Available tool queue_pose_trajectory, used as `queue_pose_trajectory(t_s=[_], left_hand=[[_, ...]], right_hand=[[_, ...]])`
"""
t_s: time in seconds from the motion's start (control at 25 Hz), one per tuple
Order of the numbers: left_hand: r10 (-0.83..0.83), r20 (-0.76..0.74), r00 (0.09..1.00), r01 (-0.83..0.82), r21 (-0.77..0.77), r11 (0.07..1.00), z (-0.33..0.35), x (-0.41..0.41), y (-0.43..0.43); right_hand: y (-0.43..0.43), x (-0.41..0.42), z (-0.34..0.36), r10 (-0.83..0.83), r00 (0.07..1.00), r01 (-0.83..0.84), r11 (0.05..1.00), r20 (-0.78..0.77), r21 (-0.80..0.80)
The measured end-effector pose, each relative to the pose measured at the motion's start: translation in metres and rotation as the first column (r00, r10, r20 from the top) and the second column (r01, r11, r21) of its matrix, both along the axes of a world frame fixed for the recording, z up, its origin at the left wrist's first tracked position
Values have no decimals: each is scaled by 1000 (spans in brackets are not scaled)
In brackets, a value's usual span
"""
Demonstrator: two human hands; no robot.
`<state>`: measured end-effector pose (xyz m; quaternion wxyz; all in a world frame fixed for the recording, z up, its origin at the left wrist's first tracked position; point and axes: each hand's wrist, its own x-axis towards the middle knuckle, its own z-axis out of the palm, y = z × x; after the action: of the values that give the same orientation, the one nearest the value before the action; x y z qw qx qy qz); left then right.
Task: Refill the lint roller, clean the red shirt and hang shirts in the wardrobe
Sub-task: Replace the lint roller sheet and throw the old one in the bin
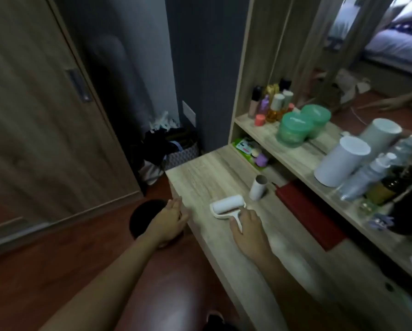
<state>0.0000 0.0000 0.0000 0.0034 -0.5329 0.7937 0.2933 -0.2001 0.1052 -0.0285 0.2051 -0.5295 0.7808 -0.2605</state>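
Currently held: the right hand [246, 225] has its fingers folded down over the handle of a white plastic lint roller [227, 206]; most of the handle is hidden under the palm.
Grip state: closed on the handle with the thumb along its near side. The blur hides how firmly it holds.
Roller head: just ahead of the right hand's knuckles, the white cylinder lies crosswise, resting on the pale wood-grain desk top [200, 177].
Left hand [172, 217]: left of the grip, at the desk's near-left corner, fingers loosely extended and holding nothing. Whether it touches the edge cannot be told.
Tube: a small white cardboard tube with a hollow grey core [258, 187] stands tilted on the desk, beyond the grip and a little to its right, apart from the lint roller.
Red item: a flat dark red oblong thing [310, 216] lies right of the grip, tucked under the shelf. Cloth or cover cannot be told.
Shelf: a pale wooden shelf [267, 137] runs beyond and right of the grip. It carries a round green plastic tub [294, 129], a cluster of small coloured bottles [272, 103] and a tall white cylindrical container [341, 161].
Wardrobe: a brown wooden wardrobe door [33, 115] stands closed, far left of the grip.
Basket: a patterned grey basket of dark clothes [176, 149] sits on the floor well beyond the left hand.
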Motion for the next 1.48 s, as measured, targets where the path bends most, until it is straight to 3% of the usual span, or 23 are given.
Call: queue_pose_trajectory(t_s=[0.12, 0.2, 0.44, 0.6, 0.8, 1.0, 1.16, 1.48], left_hand=[[88, -82, 993, -79, 108, 991, -18, -30, 4], [166, -142, 976, -141, 170, 975, -24, -55, 5], [488, -273, 829, -404, 308, 861, -54, -103, -8], [501, -295, 813, -378, 386, 841, -70, -110, -11], [562, -409, 719, -344, 492, 799, -52, -112, 3], [494, -560, 665, -286, 421, 861, -33, -125, 35], [453, -585, 673, -333, 307, 891, -22, -140, 62], [353, -577, 737, -262, 237, 935, -17, -140, 68]], right_hand=[[-9, -21, -26, -220, 968, 221, 975, 119, 2], [-24, -33, -33, -311, 925, 284, 948, 218, 146], [-66, -44, -59, -208, 933, 180, 976, 294, 119], [-69, -46, -57, -229, 911, 206, 973, 344, 104], [-55, -53, -32, -417, 793, 415, 904, 445, 107], [-35, -65, -9, -457, 691, 529, 848, 561, 38], [-18, -67, -7, -477, 628, 623, 781, 615, -30], [-9, -72, -5, -490, 654, 631, 774, 577, -58]])
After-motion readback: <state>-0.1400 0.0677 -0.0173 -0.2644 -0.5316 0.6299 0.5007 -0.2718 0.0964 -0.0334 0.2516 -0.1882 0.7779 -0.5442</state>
